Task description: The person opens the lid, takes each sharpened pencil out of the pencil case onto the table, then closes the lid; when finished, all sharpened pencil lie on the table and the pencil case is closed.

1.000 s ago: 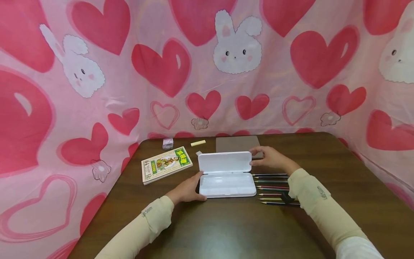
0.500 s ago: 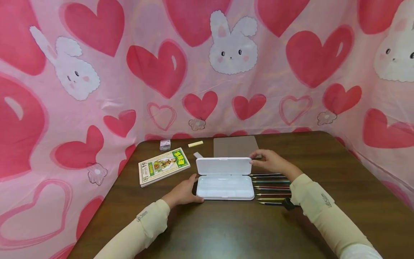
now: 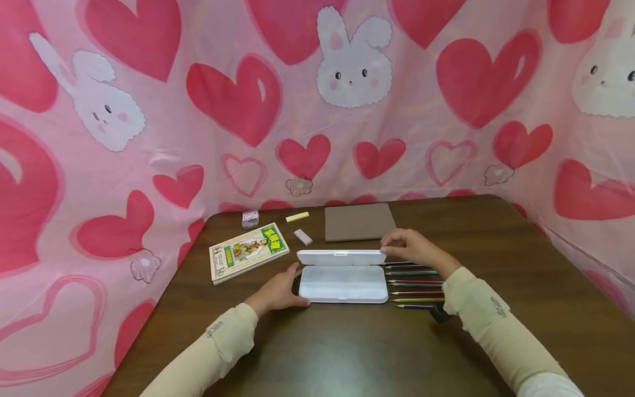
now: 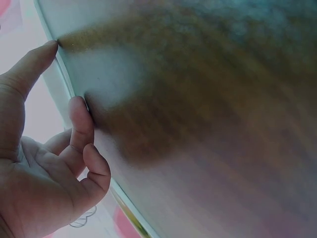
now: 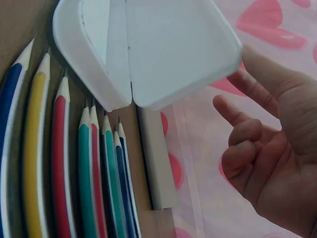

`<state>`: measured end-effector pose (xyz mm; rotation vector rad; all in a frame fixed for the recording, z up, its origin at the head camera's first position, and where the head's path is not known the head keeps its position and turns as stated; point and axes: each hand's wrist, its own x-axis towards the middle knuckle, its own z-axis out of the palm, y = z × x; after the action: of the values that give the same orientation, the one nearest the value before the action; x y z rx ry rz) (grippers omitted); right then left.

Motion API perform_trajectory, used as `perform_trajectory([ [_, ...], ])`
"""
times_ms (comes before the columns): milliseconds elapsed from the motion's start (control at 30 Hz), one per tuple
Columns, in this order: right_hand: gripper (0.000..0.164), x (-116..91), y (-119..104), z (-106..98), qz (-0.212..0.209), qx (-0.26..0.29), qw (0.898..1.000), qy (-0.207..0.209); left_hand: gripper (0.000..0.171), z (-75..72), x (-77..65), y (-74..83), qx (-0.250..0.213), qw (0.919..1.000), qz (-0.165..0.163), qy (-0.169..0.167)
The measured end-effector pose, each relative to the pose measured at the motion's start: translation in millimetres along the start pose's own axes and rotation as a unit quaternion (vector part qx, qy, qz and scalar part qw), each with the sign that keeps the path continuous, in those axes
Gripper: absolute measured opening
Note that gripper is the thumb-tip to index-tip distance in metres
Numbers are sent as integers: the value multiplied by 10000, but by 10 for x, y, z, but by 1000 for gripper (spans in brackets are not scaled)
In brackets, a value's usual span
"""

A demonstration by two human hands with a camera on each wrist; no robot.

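A white pencil case (image 3: 343, 285) lies on the brown table (image 3: 357, 342) with its hinged lid (image 3: 342, 257) partly raised. My left hand (image 3: 279, 289) holds the case's left end, the thumb at the front corner and the fingers around toward the back. At the lid's upper right corner my right hand (image 3: 414, 245) pinches the edge between thumb and finger. The right wrist view shows this hand (image 5: 277, 129) with its other fingers curled loosely. Several coloured pencils (image 3: 414, 282) lie in a row right of the case, tips toward it; the right forearm hides part of some.
Behind the case are a white eraser (image 3: 303, 237), a yellow strip (image 3: 297, 216) and a flat taupe rectangular object (image 3: 359, 221). An illustrated book (image 3: 248, 252) lies to the left, with a small clear box (image 3: 250, 219) behind it. A heart-patterned curtain (image 3: 377, 121) surrounds the table.
The right hand has tilted the lid forward, lowering its upper edge toward the base, and the eraser behind has come fully into view. The left hand keeps its place on the case.
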<state>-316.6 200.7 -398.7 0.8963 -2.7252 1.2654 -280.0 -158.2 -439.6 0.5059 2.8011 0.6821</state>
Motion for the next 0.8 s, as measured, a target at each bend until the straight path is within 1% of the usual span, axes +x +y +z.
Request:
perform_trajectory([
  [100, 31, -25, 16, 9, 137, -51, 9993, -331, 104, -21, -11, 1, -40, 10000, 26, 59],
  [233, 50, -94, 36, 70, 249, -241, 9968, -715, 108, -33, -30, 3, -128, 9999, -34, 52],
  [300, 57, -133, 34, 113, 185, -342, 9959, -819, 110, -32, -40, 6, -198, 9998, -88, 3],
  [433, 66, -173, 53, 193, -16, -563, 9943, -904, 112, -21, -41, -13, -268, 9996, -66, -114],
  [600, 72, -176, 91, 265, -58, -852, 9906, -1065, 104, -28, -41, -36, -182, 9997, 41, -171],
  [800, 78, -167, 89, 297, 127, -1017, 9869, -1244, 85, -57, -23, -24, -142, 9999, -20, -97],
])
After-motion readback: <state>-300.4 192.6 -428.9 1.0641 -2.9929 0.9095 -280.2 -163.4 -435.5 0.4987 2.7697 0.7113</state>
